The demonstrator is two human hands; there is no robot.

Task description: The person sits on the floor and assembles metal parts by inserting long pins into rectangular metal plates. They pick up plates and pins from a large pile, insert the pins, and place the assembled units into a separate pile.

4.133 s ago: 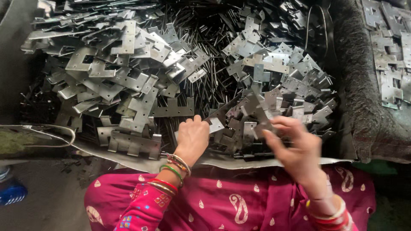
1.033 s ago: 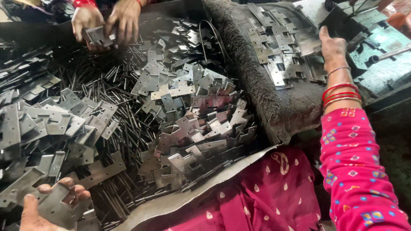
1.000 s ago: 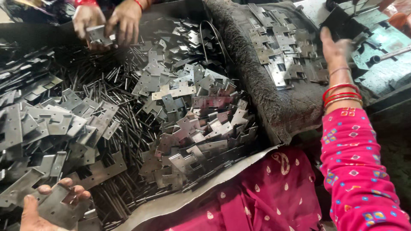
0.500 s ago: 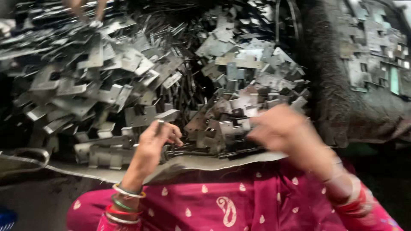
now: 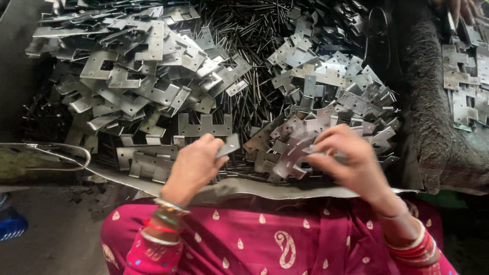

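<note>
- left hand (image 5: 196, 165) is seen low centre, fingers curled and pinched on a small flat metal leaf (image 5: 227, 145) sticking out toward the right
- right hand (image 5: 346, 155) is blurred, fingers bent around a notched hinge plate (image 5: 291, 153); thumb and fingertips are closed on its right edge
- the held hinge plate is kept just above the near edge of the pile, between the two hands, tilted
- heap of stamped hinge plates (image 5: 153, 76) is spread over the whole work surface, plates overlapping at all angles
- thin dark metal pins (image 5: 254, 30) are piled in the middle top, partly buried under the plates
- grey metal sheet (image 5: 254, 188) is seen under the pile, its front edge lying over the lap
- pink patterned garment (image 5: 265, 239) is shown at the bottom, bangles (image 5: 165, 224) on the left wrist, red bangles on the right wrist
- dark rough sack (image 5: 433, 117) is at right, more hinge plates (image 5: 466, 91) lying on top of it
- another person's hand (image 5: 458, 7) is just visible at top right, state cannot be told
</note>
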